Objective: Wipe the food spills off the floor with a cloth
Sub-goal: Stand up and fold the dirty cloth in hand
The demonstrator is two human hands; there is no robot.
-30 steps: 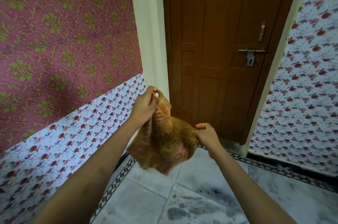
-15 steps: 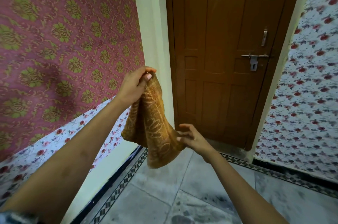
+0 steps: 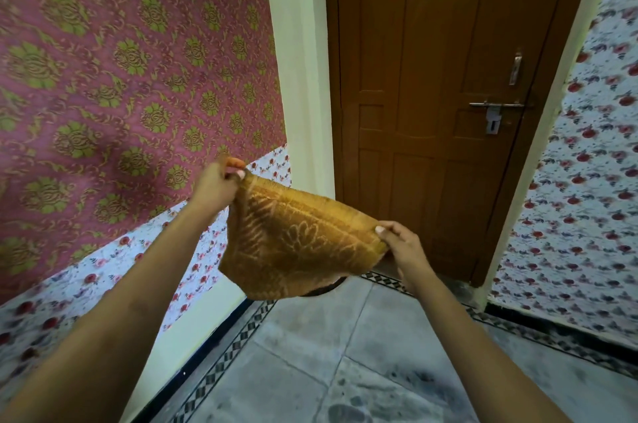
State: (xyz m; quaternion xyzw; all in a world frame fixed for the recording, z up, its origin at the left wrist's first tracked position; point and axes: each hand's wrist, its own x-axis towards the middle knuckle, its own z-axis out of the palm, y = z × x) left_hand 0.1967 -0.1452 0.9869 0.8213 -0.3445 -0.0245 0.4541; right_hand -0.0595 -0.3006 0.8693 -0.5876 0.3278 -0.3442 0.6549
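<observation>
An orange-brown patterned cloth [image 3: 297, 243] hangs spread out in the air in front of me, well above the floor. My left hand [image 3: 215, 186] pinches its upper left corner. My right hand [image 3: 402, 244] pinches its right corner, lower down. The cloth sags between the two hands. The grey tiled floor [image 3: 310, 353] lies below, with dark smudges [image 3: 348, 412] near the bottom middle of the view.
A closed brown wooden door [image 3: 431, 94] with a metal handle [image 3: 497, 106] stands straight ahead. A wall with red-and-green wallpaper [image 3: 121, 77] runs along the left, a flowered wall [image 3: 587, 198] along the right. A chequered tile border [image 3: 221, 364] edges the floor.
The cloth went from bunched, then hanging from my left hand alone, to stretched wide between both hands. My right hand took hold of a corner and pulled it rightward.
</observation>
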